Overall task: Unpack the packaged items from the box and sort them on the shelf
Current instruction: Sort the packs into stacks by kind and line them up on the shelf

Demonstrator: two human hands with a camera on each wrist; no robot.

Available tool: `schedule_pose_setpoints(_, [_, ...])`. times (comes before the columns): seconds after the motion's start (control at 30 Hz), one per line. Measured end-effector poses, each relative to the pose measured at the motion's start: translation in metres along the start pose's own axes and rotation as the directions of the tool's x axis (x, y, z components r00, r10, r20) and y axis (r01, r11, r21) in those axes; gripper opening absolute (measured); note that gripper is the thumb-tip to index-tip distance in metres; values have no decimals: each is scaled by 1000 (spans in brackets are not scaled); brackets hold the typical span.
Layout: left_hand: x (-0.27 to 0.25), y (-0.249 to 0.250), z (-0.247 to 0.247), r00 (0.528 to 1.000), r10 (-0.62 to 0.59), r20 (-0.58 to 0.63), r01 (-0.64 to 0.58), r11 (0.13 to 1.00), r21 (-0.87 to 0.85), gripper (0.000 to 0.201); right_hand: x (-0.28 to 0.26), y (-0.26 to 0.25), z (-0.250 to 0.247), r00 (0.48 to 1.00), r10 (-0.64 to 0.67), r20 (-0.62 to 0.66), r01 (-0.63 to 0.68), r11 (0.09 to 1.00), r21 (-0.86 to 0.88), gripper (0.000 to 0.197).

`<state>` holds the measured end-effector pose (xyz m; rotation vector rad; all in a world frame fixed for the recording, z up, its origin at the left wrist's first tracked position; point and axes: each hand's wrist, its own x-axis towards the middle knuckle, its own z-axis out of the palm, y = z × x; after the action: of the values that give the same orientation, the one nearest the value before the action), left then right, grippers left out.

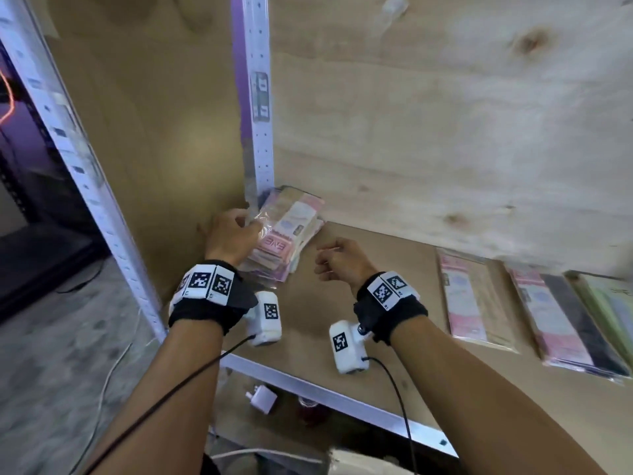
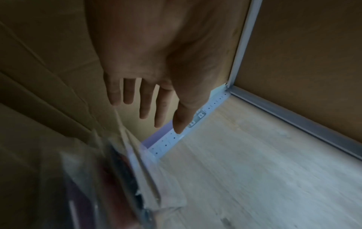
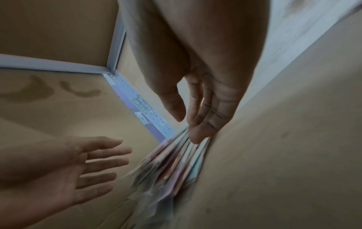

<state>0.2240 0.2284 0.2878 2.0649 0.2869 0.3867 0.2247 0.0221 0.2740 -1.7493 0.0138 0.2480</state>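
A stack of pink and beige packaged items [image 1: 287,231] in clear wrap lies in the back left corner of the wooden shelf board [image 1: 387,303]. My left hand [image 1: 236,228] is at the stack's left side, by the cardboard wall. In the left wrist view its fingers [image 2: 145,100] are straight and hold nothing, with the stack [image 2: 121,178] blurred below them. My right hand [image 1: 337,262] hovers just right of the stack, loosely curled and holding nothing. The right wrist view shows its relaxed fingers [image 3: 203,108] close over the stack's edge [image 3: 172,167], and the left hand [image 3: 94,164] spread open.
Three flat packages lie side by side on the shelf at the right: a pink and beige one [image 1: 476,299], a pink and black one [image 1: 561,320], a green one [image 1: 609,303]. A white perforated post [image 1: 262,132] stands in the corner. A metal rail [image 1: 325,392] edges the shelf's front.
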Motion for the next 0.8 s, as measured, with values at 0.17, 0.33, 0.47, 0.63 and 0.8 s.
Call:
schedule_pose_setpoints(0.17, [1,-11,-2,990,4,139,-13,998,61,12,25,-9,31,1000,16,-7,-15,997,73,26])
schedule_pose_setpoints(0.33, [-5,-10,-5,993,2,120,-21,987,160,12,30,0,34,999,5,-35,-4,1000,8,31])
schedule_pose_setpoints(0.47, [-12,-3,-4,993,-11,115,-12,980,196,14,22,8,16,1000,-3,-27,3,1000,-5,22])
schedule_pose_setpoints(0.63, [-22,9,7,986,20,164,-41,991,127,13,-8,18,-24,995,62,76,-77,976,203,10])
schedule_pose_setpoints(0.8, [-35,29,27,974,210,84,-219,969,115,19,-48,32,-84,996,16,91,-35,979,203,17])
